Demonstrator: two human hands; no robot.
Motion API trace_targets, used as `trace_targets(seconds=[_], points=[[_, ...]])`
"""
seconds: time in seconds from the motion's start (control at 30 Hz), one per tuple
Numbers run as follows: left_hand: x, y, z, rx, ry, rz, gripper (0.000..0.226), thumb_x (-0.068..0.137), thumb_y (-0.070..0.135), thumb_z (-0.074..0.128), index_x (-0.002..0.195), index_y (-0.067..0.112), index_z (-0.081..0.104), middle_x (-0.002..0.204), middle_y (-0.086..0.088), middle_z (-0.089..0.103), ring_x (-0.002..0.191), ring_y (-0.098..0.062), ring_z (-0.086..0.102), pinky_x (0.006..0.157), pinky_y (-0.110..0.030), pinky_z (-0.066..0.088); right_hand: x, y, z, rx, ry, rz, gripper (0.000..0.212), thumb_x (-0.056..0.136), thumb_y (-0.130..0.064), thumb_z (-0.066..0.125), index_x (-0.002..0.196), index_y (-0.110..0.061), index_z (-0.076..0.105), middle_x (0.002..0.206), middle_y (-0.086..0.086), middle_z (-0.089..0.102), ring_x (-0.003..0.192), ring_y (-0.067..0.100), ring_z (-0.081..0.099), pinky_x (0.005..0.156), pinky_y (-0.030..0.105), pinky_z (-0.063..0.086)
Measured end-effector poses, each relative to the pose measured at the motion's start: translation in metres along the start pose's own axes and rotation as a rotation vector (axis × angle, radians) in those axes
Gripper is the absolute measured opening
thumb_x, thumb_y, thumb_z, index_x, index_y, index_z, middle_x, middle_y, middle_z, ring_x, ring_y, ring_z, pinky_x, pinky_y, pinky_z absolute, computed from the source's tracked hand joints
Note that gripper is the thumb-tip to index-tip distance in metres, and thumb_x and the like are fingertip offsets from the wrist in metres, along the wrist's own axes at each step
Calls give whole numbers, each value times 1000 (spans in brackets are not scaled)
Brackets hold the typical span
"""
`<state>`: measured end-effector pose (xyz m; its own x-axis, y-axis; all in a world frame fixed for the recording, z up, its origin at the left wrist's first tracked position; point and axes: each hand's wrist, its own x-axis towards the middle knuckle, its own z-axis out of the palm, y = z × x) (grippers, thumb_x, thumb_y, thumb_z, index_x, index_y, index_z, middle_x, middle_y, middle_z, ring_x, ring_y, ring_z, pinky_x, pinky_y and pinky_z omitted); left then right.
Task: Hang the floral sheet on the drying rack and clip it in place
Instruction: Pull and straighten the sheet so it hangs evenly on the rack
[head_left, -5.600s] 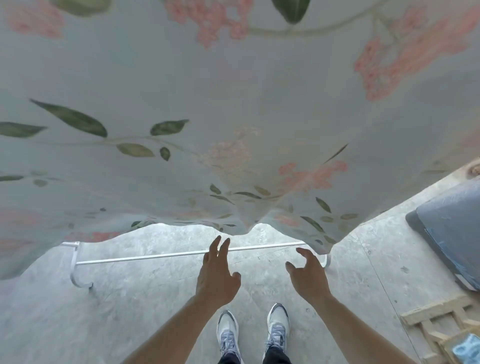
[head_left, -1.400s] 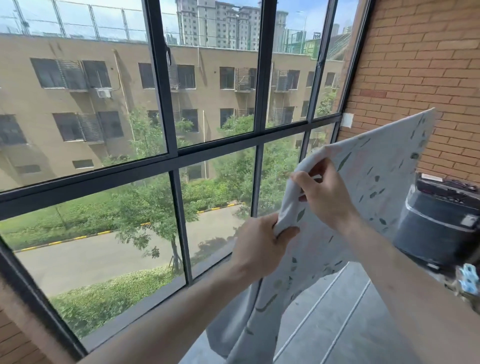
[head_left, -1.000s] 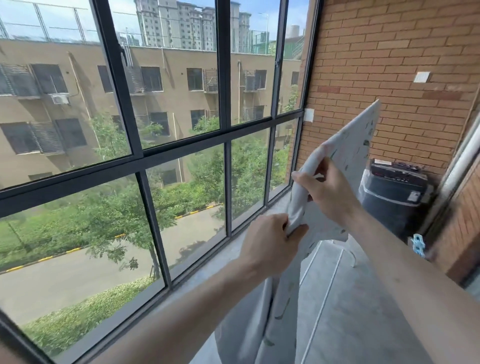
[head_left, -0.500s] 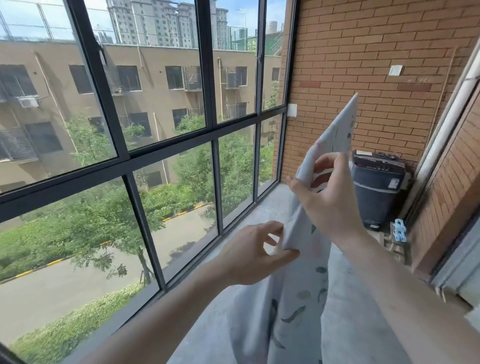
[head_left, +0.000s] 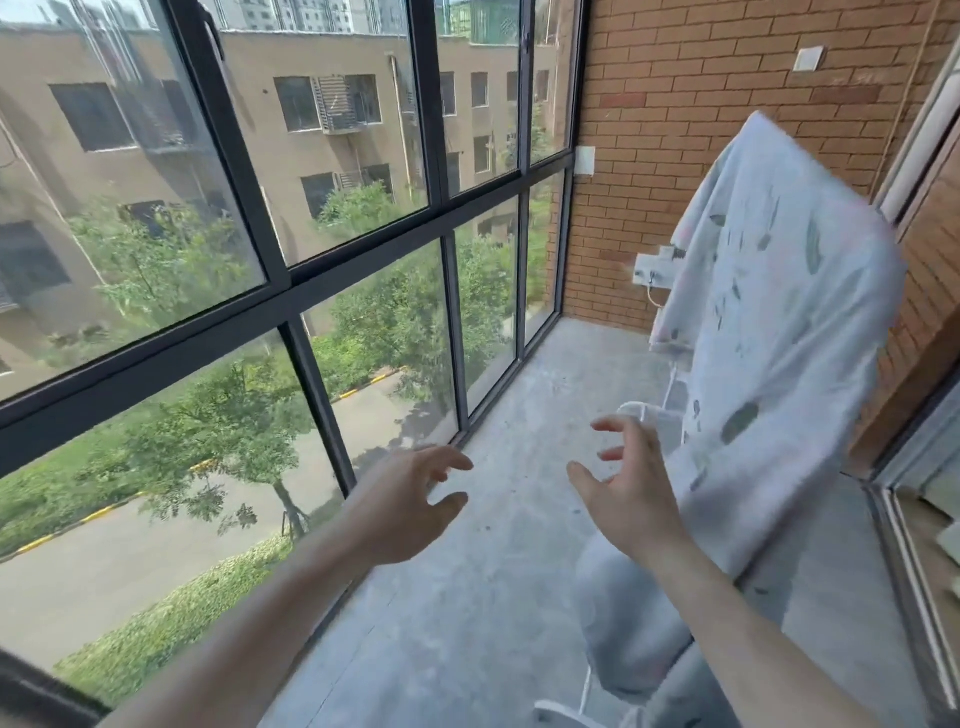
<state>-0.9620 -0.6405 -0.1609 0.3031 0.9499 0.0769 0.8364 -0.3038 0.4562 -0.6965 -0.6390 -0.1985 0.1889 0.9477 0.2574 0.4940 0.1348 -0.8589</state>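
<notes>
A head-worn camera looks along a narrow balcony with a concrete floor (head_left: 483, 597). Tall dark-framed windows (head_left: 291, 270) run down the left side and a brick wall (head_left: 675, 130) closes the far end.

The floral sheet (head_left: 779, 332) is draped over the drying rack on the right side of the balcony. It hangs from a high ridge near the brick wall and falls in a long pale sweep toward the camera. Faint green leaves and pink patches show on the cloth. Only small parts of the rack (head_left: 649, 415) show (thin white tubing at the sheet's left edge and near the bottom of the frame).

The hanging part of the task looks done, judging from how the sheet lies. The clipping looks still to do: no clip can be seen on the sheet or in either hand.

Both hands reach forward in the lower middle of the view, and both are empty. The left hand (head_left: 410, 504) has its fingers spread and loosely bent, well apart from the sheet. The right hand (head_left: 634, 493) also has its fingers (head_left: 610, 425) spread and relaxed, grasping nothing. The sheet lies just to the right of that hand. Whether its fingertips brush the cloth cannot be told, because the frame is blurred there.
</notes>
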Motion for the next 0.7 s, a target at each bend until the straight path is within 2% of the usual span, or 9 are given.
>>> trace_targets(seconds=[0.13,0.2,0.33,0.47,0.57,0.7], points=[[12,-44,-7,-12,-78,-10,33,98,43,63,131,40,60,125,15,62,115,-4,60,96,-34,54,-1,9,30,-20,41,99,46,86,-23,77,120,-35,48,128,-12,43,106,6,57,83,29,50],[24,-54,-8,-26,-103,4,32,98,41,64,130,38,61,123,18,61,114,-2,59,96,-34,54,3,12,40,-27,64,129,46,86,-23,78,120,-34,48,130,-11,44,104,3,56,82,26,48],[66,-64,-1,-50,-125,30,29,97,41,66,125,40,61,105,29,50,92,13,54,85,-25,46,27,23,55,-49,93,181,46,85,-24,77,120,-33,49,128,-12,44,104,2,57,86,32,52],[115,-78,6,-46,-150,90,33,93,46,66,126,41,62,113,27,56,109,5,61,91,-28,52,60,36,75,-15,116,252,43,87,-25,76,119,-36,49,127,-13,43,105,6,58,86,33,53],[163,-90,8,-47,-174,102,34,94,44,66,128,39,62,122,25,60,111,5,61,92,-27,53,99,53,93,-5,133,301,44,87,-25,75,122,-34,48,128,-12,43,104,6,57,83,30,48],[217,-108,3,-48,-220,101,35,97,39,66,132,34,62,125,19,60,111,0,59,91,-26,51,144,71,116,27,132,382,46,87,-26,76,124,-32,49,127,-14,43,106,8,57,93,34,50]])
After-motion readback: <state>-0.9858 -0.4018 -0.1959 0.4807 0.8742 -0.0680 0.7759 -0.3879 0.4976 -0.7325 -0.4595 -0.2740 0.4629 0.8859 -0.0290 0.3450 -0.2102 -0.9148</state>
